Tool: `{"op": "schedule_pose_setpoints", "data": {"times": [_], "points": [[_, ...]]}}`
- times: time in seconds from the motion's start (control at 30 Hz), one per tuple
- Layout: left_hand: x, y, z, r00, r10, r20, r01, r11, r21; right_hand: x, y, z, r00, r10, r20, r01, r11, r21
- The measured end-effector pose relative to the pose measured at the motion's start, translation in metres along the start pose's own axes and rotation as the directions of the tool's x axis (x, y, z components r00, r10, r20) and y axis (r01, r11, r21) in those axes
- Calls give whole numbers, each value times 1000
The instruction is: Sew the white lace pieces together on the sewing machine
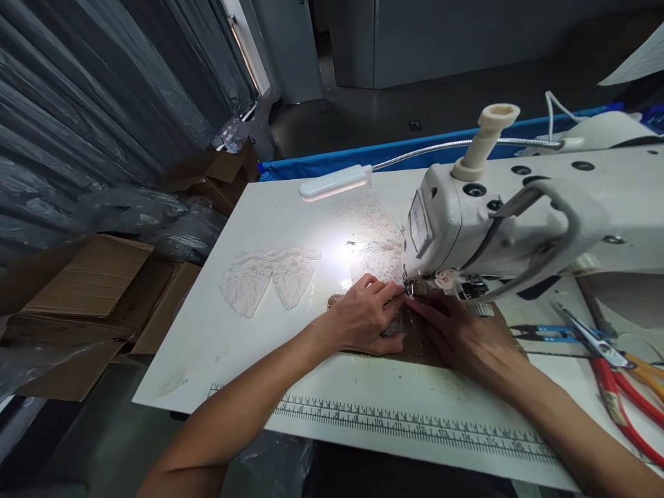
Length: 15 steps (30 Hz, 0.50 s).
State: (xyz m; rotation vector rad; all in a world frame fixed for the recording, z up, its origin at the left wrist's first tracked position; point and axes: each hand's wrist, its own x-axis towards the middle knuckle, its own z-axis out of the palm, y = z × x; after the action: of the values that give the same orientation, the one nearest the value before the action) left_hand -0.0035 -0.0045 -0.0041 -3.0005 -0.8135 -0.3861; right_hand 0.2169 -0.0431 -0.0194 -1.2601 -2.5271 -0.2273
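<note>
My left hand [369, 315] rests at the sewing machine's needle area [415, 287], thumb and fingers bent and closed on the edge of a white lace piece [376, 259]. That lace spreads over the table behind the fingers, under the lamp light. From the other side my right hand [459, 335] reaches in, its index finger pointing at the presser foot and the other fingers curled in shadow. What its fingertips grip is hidden. Beneath both hands lies a brown plate [415, 346]. Left of them, a joined pair of lace cups [272, 277] lies flat.
The white sewing machine [519, 221] fills the right side. A lamp [336, 182] on a bendable neck hangs over the table. Blue snips [550, 334] and red-handled scissors [615, 394] lie at right. A printed ruler [389, 419] follows the front edge. Cardboard boxes [93, 277] stand at left.
</note>
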Motion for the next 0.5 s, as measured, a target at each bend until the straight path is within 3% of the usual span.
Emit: {"op": "schedule_pose_setpoints", "data": {"times": [0.23, 0.37, 0.5], "points": [[2, -1, -2, 999, -46, 7, 46, 999, -13, 0, 2, 7, 999, 44, 1, -44, 998, 49], [2, -2, 0, 998, -60, -3, 60, 998, -6, -6, 17, 4, 994, 106, 33, -111, 941, 320], [2, -3, 3, 998, -67, -21, 67, 998, -5, -4, 32, -4, 969, 179, 170, -242, 821, 517]]}}
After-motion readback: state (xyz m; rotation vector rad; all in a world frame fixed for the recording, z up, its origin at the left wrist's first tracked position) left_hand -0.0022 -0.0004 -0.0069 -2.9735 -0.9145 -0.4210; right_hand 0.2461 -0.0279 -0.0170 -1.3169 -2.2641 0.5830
